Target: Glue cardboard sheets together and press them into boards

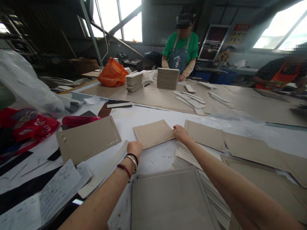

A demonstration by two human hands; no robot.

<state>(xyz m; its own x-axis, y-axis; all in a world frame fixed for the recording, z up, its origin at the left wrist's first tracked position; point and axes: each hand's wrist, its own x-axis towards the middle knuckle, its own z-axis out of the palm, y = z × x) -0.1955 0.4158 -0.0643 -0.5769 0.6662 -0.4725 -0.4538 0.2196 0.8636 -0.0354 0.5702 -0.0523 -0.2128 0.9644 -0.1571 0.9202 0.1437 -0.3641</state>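
Observation:
Between my hands is a tan rectangular board (154, 133) with a line along its edges. My left hand (134, 150), with bracelets at the wrist, is closed on its near left corner. At its right end, my right hand (181, 132) pinches the edge. Below, a larger grey-brown board (168, 198) lies nearest me. Left of my hands rests another tan board (88, 139) with shiny, glue-like streaks. Several similar boards (206, 135) spread out to the right, and a fanned stack of pale sheets (192, 156) is partly hidden beneath my right arm.
Across the table, a person in a green shirt (181, 48) stands behind a tall stack of boards (168, 79). Another person (283, 73) works at far right. An orange bag (112, 73), a red bag (28, 126) and a handwritten notebook (59, 180) are on the left.

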